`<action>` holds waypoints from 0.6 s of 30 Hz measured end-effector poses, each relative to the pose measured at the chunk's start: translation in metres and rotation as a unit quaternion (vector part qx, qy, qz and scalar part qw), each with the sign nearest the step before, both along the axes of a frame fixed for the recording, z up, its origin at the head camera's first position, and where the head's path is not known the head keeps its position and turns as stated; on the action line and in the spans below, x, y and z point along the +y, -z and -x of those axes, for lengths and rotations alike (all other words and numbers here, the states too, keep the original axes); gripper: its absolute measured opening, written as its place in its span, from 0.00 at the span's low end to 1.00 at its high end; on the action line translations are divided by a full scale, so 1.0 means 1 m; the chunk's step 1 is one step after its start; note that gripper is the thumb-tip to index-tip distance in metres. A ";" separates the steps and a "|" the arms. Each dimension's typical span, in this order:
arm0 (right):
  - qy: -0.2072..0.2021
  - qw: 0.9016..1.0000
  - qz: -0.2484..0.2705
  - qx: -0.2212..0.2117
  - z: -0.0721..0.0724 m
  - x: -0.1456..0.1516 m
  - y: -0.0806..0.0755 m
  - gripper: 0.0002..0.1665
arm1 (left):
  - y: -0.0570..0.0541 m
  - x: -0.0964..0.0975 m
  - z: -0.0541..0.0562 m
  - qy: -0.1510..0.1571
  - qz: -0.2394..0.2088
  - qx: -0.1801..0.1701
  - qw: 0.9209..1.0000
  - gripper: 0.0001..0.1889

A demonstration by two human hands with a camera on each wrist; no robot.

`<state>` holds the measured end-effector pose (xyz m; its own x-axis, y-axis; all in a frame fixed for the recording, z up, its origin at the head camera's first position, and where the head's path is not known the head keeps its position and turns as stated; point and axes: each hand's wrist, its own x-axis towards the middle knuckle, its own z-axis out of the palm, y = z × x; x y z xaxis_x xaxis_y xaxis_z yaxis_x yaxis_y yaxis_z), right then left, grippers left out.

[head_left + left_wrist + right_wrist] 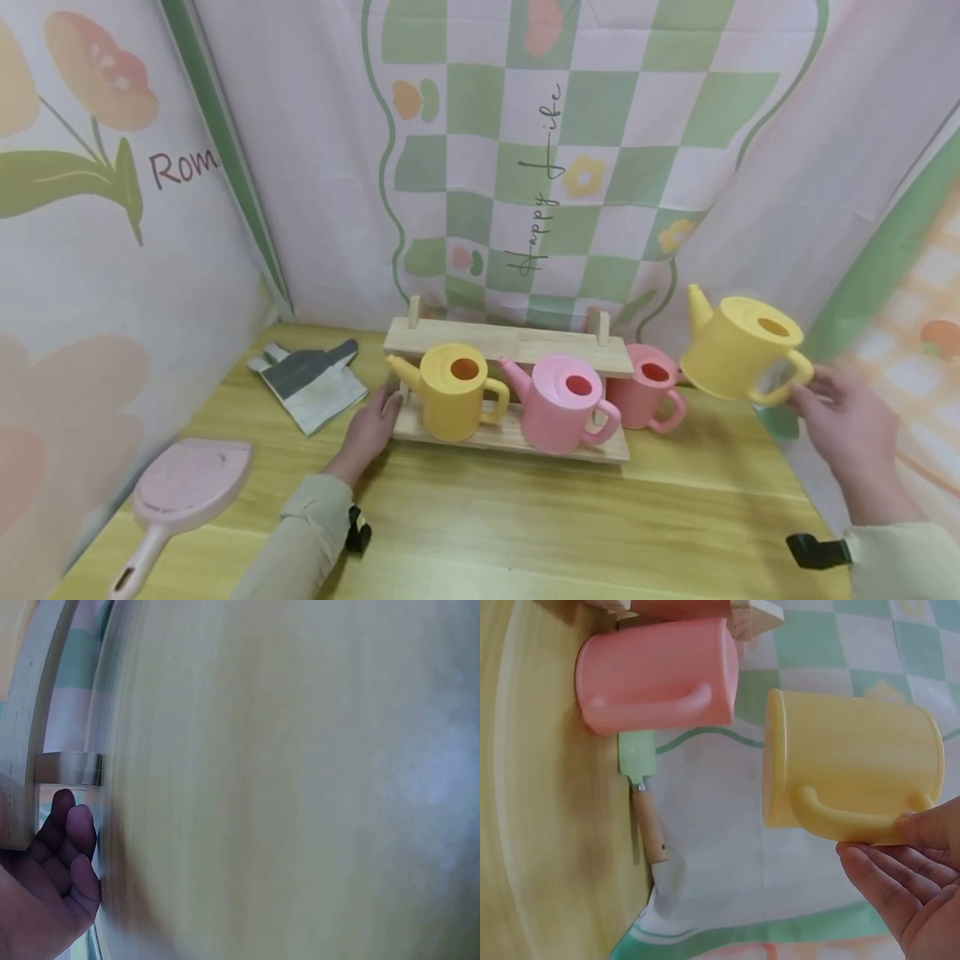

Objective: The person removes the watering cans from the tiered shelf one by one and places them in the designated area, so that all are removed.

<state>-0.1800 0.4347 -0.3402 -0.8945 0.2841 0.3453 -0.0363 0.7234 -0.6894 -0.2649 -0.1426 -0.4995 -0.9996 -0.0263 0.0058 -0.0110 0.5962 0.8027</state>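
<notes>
My right hand [847,421] pinches the handle of a yellow watering can [738,350], held in the air to the right of a small wooden shelf [510,337]. The right wrist view shows the thumb and fingers on the handle of this can [862,765]. At the shelf's left end, my left hand [372,425] grips the lower board, its fingers [82,881] curled under the wood. On that board stand another yellow watering can [450,404] and a pink watering can [558,417], spouts to the left. A darker pink watering can [648,396] stands on the table, partly behind the shelf's right end.
A grey-and-white work glove [311,383] lies left of the shelf, and a pink dustpan [191,479] rests nearer on the left. Behind the darker pink can, a green trowel with a wooden handle [649,825] lies near the table edge. Patterned cloth hangs behind.
</notes>
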 end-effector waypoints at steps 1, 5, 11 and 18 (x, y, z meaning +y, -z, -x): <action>0.000 1.000 0.002 0.002 0.000 0.001 0.001 0.14 | 0.000 0.000 0.001 0.000 0.000 0.002 1.000 0.29; 0.003 1.000 0.002 0.015 -0.001 0.007 0.005 0.08 | 0.000 0.000 0.003 0.000 0.002 0.006 1.000 0.29; 0.015 1.000 0.006 -0.002 0.000 0.020 0.019 0.08 | 0.000 -0.001 0.003 0.001 0.005 0.003 1.000 0.30; 0.036 0.999 -0.012 -0.028 0.001 0.035 0.047 0.16 | 0.002 -0.001 0.001 0.003 0.001 -0.006 1.000 0.30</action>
<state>-0.1811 0.4698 -0.3876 -0.8901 0.3405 0.3028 0.0542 0.7390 -0.6716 -0.2663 -0.1435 -0.5012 -0.9998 -0.0212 -0.0067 -0.0181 0.5971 0.8020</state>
